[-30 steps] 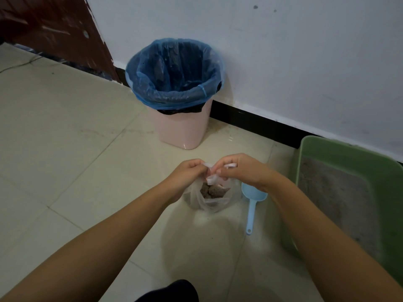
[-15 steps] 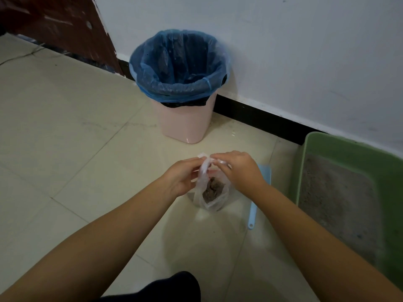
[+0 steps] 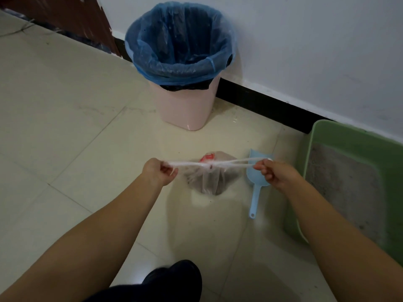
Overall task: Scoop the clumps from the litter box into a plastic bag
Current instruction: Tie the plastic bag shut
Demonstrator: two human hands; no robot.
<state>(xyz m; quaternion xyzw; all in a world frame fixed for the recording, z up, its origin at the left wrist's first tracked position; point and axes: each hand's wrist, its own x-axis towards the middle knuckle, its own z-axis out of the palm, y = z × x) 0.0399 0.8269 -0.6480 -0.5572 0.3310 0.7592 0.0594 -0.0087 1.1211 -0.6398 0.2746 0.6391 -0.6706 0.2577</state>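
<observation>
A small clear plastic bag [image 3: 210, 179] with grey-brown clumps inside hangs low over the tiled floor between my hands. Its two handles are stretched out sideways into thin strands, crossing in a knot above the bag. My left hand [image 3: 158, 172] pinches the left handle end and my right hand [image 3: 275, 174] pinches the right one. A light blue litter scoop [image 3: 256, 192] lies on the floor just behind my right hand. The green litter box [image 3: 322, 136], holding grey litter, stands at the right against the wall.
A pink waste bin [image 3: 185, 107] lined with a blue bag stands against the white wall behind the hands. A dark brown door [image 3: 65, 18] is at the upper left. My dark knee [image 3: 172, 277] shows at the bottom edge.
My hands, close together over the bag's mouth a second ago, have pulled apart sideways. The handles are now drawn taut into a knot, and the bag's mouth has closed.
</observation>
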